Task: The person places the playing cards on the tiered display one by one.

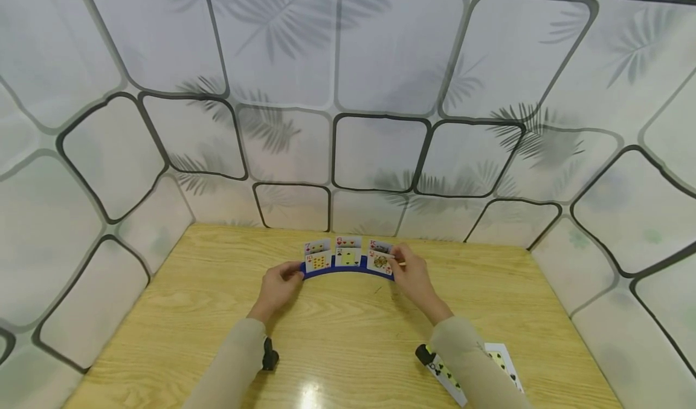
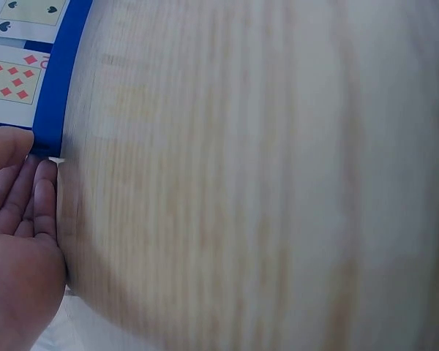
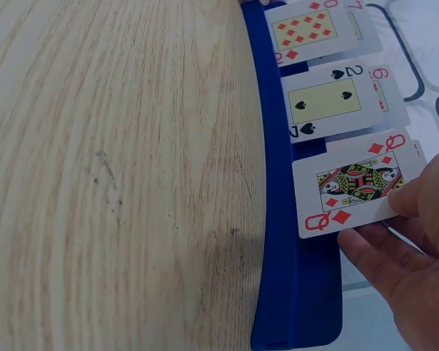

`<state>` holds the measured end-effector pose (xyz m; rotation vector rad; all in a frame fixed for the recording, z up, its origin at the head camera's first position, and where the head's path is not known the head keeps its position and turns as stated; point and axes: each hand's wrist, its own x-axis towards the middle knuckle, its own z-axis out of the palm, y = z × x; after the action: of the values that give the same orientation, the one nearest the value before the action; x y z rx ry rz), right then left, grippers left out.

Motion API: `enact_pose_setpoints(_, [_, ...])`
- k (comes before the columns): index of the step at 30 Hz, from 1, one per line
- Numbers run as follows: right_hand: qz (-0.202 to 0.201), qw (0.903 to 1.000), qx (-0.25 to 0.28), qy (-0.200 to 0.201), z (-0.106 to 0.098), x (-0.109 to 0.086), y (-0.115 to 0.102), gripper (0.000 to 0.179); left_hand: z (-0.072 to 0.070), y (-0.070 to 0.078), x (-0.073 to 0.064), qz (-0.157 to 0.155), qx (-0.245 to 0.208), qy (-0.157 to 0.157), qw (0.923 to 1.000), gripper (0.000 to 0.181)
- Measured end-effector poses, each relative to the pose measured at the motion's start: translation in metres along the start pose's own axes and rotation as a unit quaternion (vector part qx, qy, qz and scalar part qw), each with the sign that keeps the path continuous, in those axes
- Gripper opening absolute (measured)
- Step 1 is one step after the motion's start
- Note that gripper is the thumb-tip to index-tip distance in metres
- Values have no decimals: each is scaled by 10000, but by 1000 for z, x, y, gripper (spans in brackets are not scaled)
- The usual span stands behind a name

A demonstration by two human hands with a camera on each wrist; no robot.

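Observation:
A curved blue card holder (image 1: pixel 348 269) stands on the table with playing cards upright in two rows. Its left end is pinched between the thumb and fingers of my left hand (image 1: pixel 279 286). With thumb and fingers my right hand (image 1: pixel 415 278) holds the queen of diamonds (image 3: pixel 351 212) by its edge, at the front row's right. Left of it in that row are the 2 of spades (image 3: pixel 323 102) and the 10 of diamonds (image 3: pixel 304 33). Behind them show a red 7 (image 1: pixel 316 245), a red 6 (image 1: pixel 348 241) and a king (image 1: pixel 380 246), partly covered.
On the wooden table (image 1: pixel 337 336), several cards (image 1: pixel 446 379) lie near the right forearm, partly hidden under the sleeve. A patterned cloth wall (image 1: pixel 380 155) encloses the table at the back and sides.

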<state>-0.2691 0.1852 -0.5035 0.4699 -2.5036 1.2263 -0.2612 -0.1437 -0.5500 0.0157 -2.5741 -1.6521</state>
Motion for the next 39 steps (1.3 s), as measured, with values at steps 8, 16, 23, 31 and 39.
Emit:
enact_pose_setpoints(8, [138,9999,-37,-40,3,2,-2,7,-1,1,-1,1,-26,-18,10000,31])
enact_pose_setpoints(16, [94,9999,-38,15,5,2,-2,12,-1,2,-2,8,0,-22,10000,31])
enact_pose_setpoints(23, [175,9998,-15,5,5,1,-2,12,-1,3,-2,4,1,-13,10000,31])
enact_pose_setpoints(31, [202,9998,-26,-10,7,1,0,13,-1,2,-2,7,4,-14,10000,32])
enact_pose_setpoints(39, [153,9999,-80,3,7,0,3,13,-1,2,-1,19,-20,-10,10000,32])
